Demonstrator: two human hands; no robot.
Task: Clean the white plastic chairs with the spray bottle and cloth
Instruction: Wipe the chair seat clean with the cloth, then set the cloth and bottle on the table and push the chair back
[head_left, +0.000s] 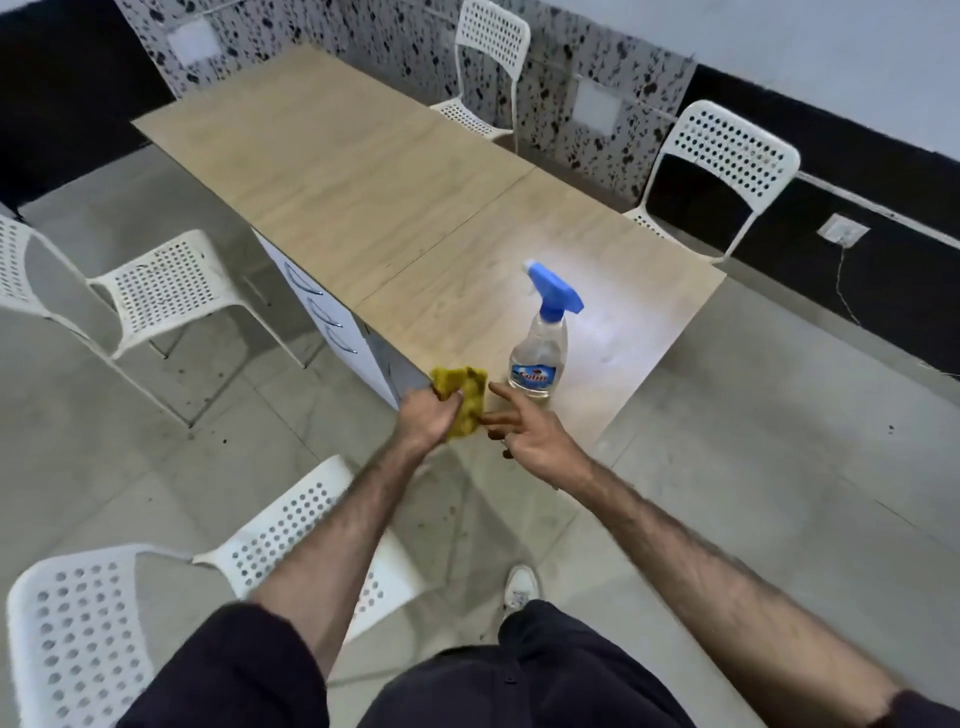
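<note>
My left hand (428, 415) grips a crumpled yellow cloth (464, 397) just above the near corner of the wooden table (363, 171). Beside it, my right hand (524, 434) is spread with loose fingers; its fingertips are at the cloth's right edge. A clear spray bottle (540, 358) with a blue trigger head stands upright on the table, just beyond my right hand and apart from it. The nearest white perforated plastic chair (83, 629) is below my left arm, its seat (291, 530) partly hidden by the arm.
Another white chair (166, 291) stands at the table's left side, and two more, one (722, 156) and another (491, 47), stand along the right side near the speckled wall. White drawers (322, 312) sit under the table. My shoe (519, 587) is on the grey tiled floor.
</note>
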